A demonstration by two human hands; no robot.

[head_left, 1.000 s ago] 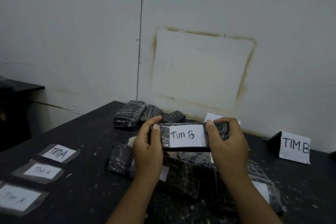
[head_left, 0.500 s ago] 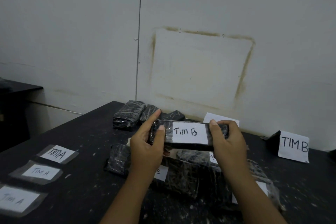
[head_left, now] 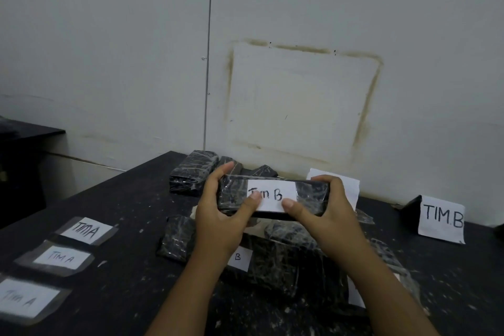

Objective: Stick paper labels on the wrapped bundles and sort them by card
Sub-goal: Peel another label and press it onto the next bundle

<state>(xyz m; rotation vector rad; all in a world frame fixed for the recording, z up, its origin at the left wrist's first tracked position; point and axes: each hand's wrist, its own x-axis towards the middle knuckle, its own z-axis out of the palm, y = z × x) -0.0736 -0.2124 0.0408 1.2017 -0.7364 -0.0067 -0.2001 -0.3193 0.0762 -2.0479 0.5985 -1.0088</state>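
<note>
I hold a black wrapped bundle (head_left: 313, 195) above the table with both hands. A white paper label reading "Tim B" (head_left: 275, 194) lies across its front. My left hand (head_left: 218, 215) grips the bundle's left end, its thumb pressing the label's left edge. My right hand (head_left: 324, 213) grips the right end, thumb on the label's lower right edge. Under my hands lies a pile of wrapped bundles (head_left: 286, 262), some with "B" labels. A standing card marked "TIM B" (head_left: 441, 218) is at the right.
Three taped "TIM A" labels (head_left: 86, 230) (head_left: 61, 258) (head_left: 26, 299) lie on the black table (head_left: 122, 213) at the left. Several unlabelled wrapped bundles (head_left: 192, 172) sit at the back by the wall. A white paper (head_left: 351, 188) stands behind my right hand.
Both thumbs have slid inward from the bundle's ends onto the label's edges. The bundle stays held at about the same height.
</note>
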